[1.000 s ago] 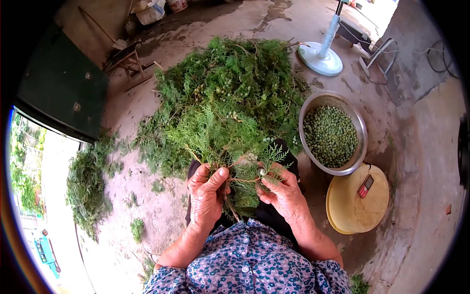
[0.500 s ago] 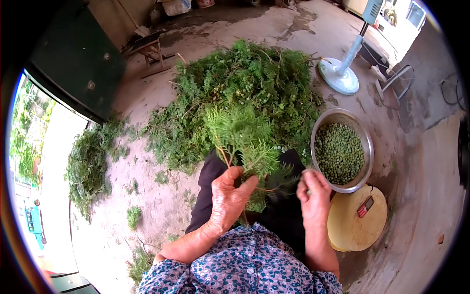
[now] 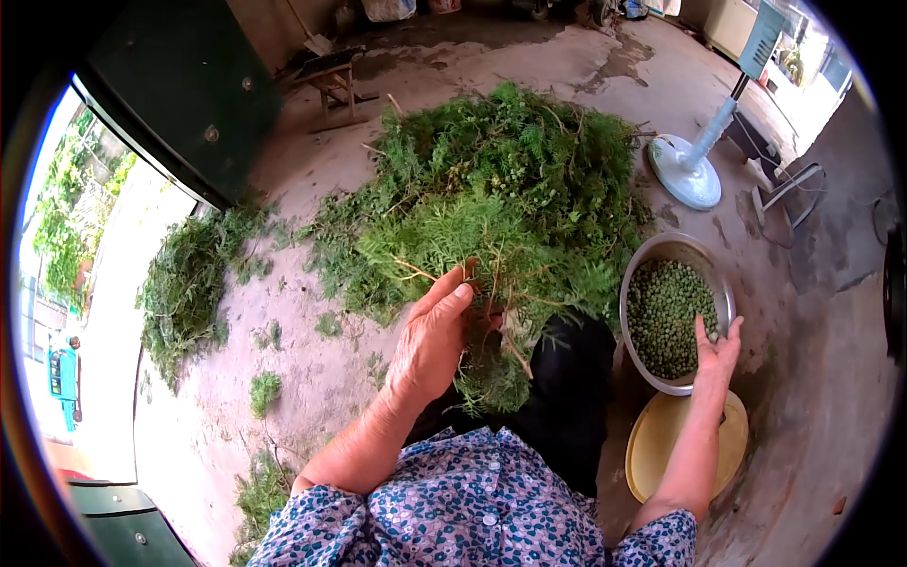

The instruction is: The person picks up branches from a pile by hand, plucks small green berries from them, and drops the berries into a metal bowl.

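My left hand [image 3: 425,345] is closed around the thin stems of a leafy cypress branch [image 3: 444,231], held above my lap with its fronds spreading forward. Over the right side of a round metal basin [image 3: 625,317], my right hand [image 3: 720,354] has its fingers spread, and I see nothing held in it. Small round green cypress cones [image 3: 661,312] fill much of the basin. Beyond the held branch lies a big heap of cut cypress branches [image 3: 529,142]; the fronds in my hand overlap its near edge.
A yellow round lid-like surface [image 3: 652,444] sits below the basin, partly behind my right forearm. A pale blue fan stand [image 3: 690,175] is at the far right. Another branch pile [image 3: 198,279] lies left, near the doorway. A small wooden stool [image 3: 331,80] stands at the back left.
My right hand has moved right, from beside the branch to over the basin, and its fingers have opened. The branch stays in my left hand, its fronds now spread wider. The view has shifted slightly.
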`<control>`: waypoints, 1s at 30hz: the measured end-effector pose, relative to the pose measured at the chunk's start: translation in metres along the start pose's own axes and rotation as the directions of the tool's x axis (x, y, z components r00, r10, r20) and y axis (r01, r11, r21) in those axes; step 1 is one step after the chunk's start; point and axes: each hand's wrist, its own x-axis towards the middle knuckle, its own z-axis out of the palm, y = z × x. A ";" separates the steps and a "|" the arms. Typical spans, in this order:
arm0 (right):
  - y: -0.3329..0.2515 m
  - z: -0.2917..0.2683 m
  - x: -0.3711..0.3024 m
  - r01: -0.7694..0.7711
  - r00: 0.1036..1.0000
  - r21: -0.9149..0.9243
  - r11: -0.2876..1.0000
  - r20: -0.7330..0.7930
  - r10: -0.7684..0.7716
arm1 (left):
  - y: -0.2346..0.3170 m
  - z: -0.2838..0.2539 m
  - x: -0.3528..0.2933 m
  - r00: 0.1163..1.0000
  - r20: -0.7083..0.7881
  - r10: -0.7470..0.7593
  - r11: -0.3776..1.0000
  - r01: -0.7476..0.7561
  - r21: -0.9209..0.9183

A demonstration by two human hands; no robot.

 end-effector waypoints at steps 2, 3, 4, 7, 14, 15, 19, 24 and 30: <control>-0.020 -0.006 0.015 -0.032 0.998 0.015 0.999 -0.055 0.033 | 0.004 0.003 0.001 0.999 0.051 -0.017 0.991 0.023 -0.132; -0.028 -0.021 0.032 -0.013 0.999 -0.025 1.000 -0.042 0.012 | 0.005 0.003 0.002 0.995 0.094 -0.013 0.991 0.026 -0.133; -0.035 -0.035 0.047 0.004 1.000 -0.063 0.998 -0.027 -0.006 | 0.005 0.004 0.002 0.996 0.092 -0.008 0.991 0.020 -0.132; -0.046 -0.047 0.068 0.090 0.991 -0.193 0.977 -0.079 -0.107 | 0.004 0.003 0.008 0.998 0.068 0.018 0.979 -0.003 -0.202; -0.033 -0.066 0.110 0.266 0.964 -0.607 0.749 0.168 -0.206 | 0.001 -0.007 0.021 0.995 -0.013 0.103 0.995 -0.103 0.005; -0.011 -0.026 0.082 0.116 0.993 -0.375 0.920 0.057 -0.102 | -0.003 -0.017 0.021 0.987 -0.017 0.159 0.986 -0.159 0.049; 0.056 0.044 0.013 -0.168 0.946 -0.226 0.960 0.238 0.221 | 0.012 -0.016 0.007 0.988 0.052 0.144 0.986 -0.147 0.073; 0.110 0.106 -0.065 -0.156 0.756 -0.579 0.800 0.452 0.474 | 0.021 -0.049 -0.006 0.962 0.165 -0.219 0.930 0.155 0.333; 0.125 0.118 -0.077 -0.041 0.774 -0.686 0.727 0.439 0.457 | 0.082 -0.173 -0.036 0.946 -0.318 0.057 0.976 0.014 0.217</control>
